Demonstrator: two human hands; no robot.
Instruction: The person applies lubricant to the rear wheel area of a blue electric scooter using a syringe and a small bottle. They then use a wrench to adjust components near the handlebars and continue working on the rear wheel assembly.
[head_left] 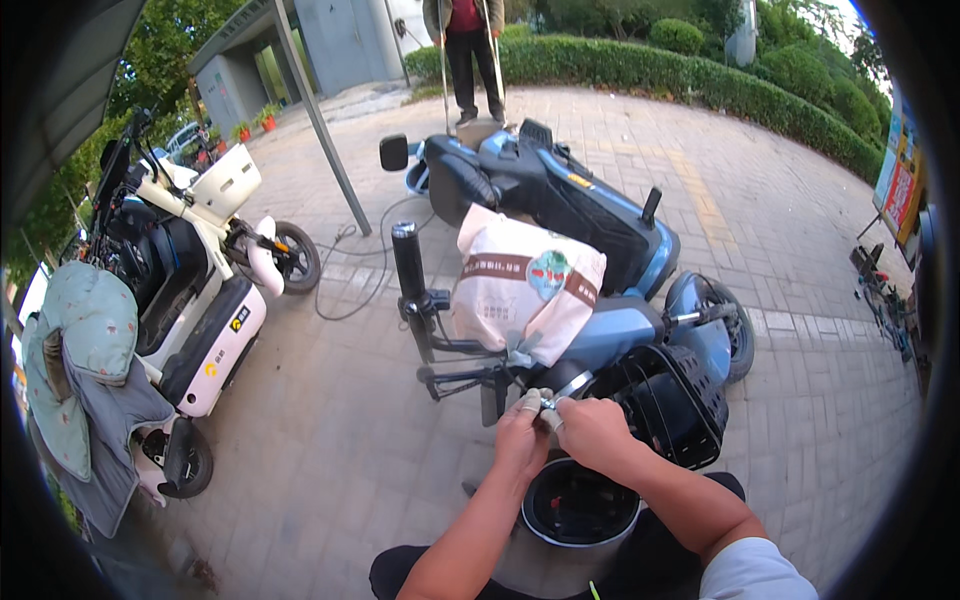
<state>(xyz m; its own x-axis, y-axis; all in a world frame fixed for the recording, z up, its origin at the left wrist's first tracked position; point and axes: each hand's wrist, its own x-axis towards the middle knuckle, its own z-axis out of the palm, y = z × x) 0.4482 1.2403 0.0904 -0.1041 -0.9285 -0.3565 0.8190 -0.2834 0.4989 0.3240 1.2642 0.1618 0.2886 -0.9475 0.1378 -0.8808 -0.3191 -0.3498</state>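
Observation:
My left hand (pixel 520 437) and my right hand (pixel 590 430) meet in front of me, both closed, with pale coverings on several fingertips. Between them they pinch a small shiny metal part (pixel 547 404), too small to name exactly. Just beyond is a blue and black scooter (pixel 600 335) with a black handlebar grip (pixel 408 262). A white and brown printed bag (pixel 520 290) lies over its front. Right of my hands is a black basket (pixel 675 405). Below them, between my knees, sits a round black container (pixel 580 505) with something small and red inside.
A white scooter (pixel 200 340) with a quilted cover (pixel 90 330) stands at left. Near a slanting metal post (pixel 320 120), a cable (pixel 375 290) runs over the paving. A person with crutches (pixel 468 60) stands at the far side before a hedge (pixel 620 68). Signboards (pixel 895 185) stand at right.

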